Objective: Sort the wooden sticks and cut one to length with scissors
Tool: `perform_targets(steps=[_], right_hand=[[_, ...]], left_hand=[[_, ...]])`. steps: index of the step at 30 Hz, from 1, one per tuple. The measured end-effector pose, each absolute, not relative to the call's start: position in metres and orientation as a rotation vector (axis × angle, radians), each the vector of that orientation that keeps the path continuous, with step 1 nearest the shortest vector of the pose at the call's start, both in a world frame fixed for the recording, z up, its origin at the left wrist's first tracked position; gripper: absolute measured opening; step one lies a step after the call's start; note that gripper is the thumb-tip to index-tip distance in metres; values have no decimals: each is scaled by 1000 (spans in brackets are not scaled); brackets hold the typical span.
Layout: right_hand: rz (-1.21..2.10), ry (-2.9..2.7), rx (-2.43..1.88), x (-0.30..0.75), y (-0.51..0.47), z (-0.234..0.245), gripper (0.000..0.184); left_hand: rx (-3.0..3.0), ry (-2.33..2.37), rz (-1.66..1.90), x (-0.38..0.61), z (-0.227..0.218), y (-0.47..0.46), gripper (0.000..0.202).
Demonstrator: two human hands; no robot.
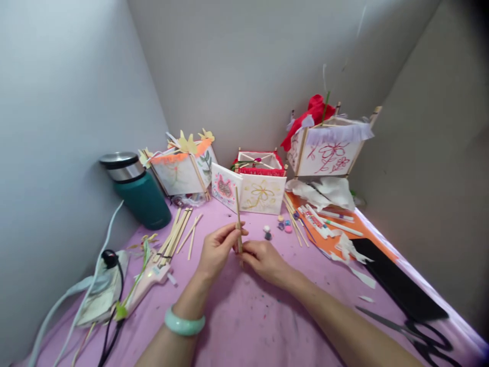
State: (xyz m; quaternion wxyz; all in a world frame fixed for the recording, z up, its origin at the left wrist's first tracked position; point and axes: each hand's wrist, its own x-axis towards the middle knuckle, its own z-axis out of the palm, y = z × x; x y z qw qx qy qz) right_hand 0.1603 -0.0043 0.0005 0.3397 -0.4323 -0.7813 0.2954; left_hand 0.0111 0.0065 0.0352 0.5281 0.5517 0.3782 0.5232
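Wooden stick (238, 214) stands near upright at mid-tabletop, pinched low down by both hands, top end free in front of the white painted panels.

Left to right:
- Far left edge: white cable and glue gun (147, 282) lying on the pink tabletop (244, 316), black cord beside it.
- Back left corner: teal flask (137, 191) with steel lid, lying tilted.
- Loose pile of sticks (175, 235) between glue gun and hands.
- Left hand (217, 250), jade bangle (184, 323) on the wrist: thumb and fingers closed on the stick's lower part, clamped.
- Right hand (263, 260): fingertips together at the stick's bottom end, closed on it too; what lies under the palm is hidden.
- Just beyond the hands: small coloured beads (280, 227).
- Back edge: three paper lanterns, orange-trimmed (183, 171), red-rimmed (260, 163), and a larger one with red flower drawing (326, 153).
- Right side: orange sheet (336, 239) with pens and paper scraps, black tablet (397, 288), scissors (416, 334) near the front right corner.

Doing it well, my read: keep the grip low and firm with both hands close together so the thin stick does not bow or snap, hold it vertical, and keep it away from the glue gun tip and the beads.
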Motion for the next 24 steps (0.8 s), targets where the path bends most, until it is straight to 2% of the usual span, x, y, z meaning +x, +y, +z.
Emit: perform_targets(steps=[12,24], right_hand=[[861,-2052,-1127,161,-4,-1,18],[989,-2063,-1123,166,0,4,18]], left_hand=[[1396,947,1302,10,31,9,18],[1652,801,1230,8,27,10,23]])
